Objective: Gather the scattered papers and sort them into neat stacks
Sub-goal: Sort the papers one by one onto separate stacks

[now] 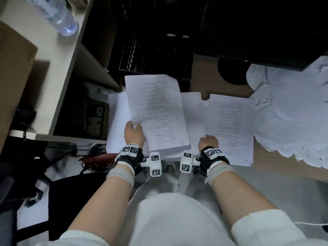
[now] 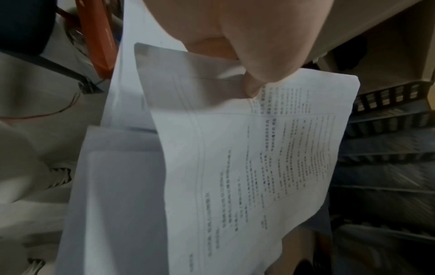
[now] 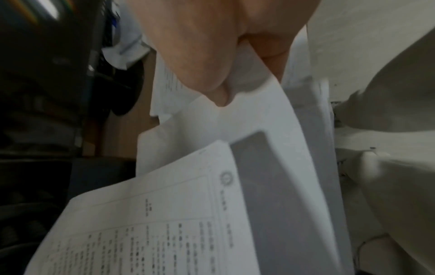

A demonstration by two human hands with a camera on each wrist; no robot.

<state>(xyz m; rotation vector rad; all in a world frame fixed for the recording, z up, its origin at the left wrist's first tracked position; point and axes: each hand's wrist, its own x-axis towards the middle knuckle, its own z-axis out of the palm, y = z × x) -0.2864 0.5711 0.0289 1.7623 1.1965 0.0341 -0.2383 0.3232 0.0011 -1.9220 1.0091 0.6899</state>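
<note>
Left hand point(image 1: 133, 134) pinches printed bundle point(image 1: 156, 112) at 12, lifted for sorting; right hand point(image 1: 208, 142) grips blank sheets point(image 1: 192, 110) beneath, steadying.

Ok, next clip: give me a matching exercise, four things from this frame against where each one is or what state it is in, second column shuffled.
Things:
1. printed sheet
2. second printed sheet
3. water bottle
4. crumpled white cloth

Place or state:
A. lying on the pale desk top at upper left
B. gripped at its near left edge by the left hand
C. spread at far right
D. just beyond the right hand, on the right

Pairs: 1-B, 2-D, 3-A, 4-C
</note>
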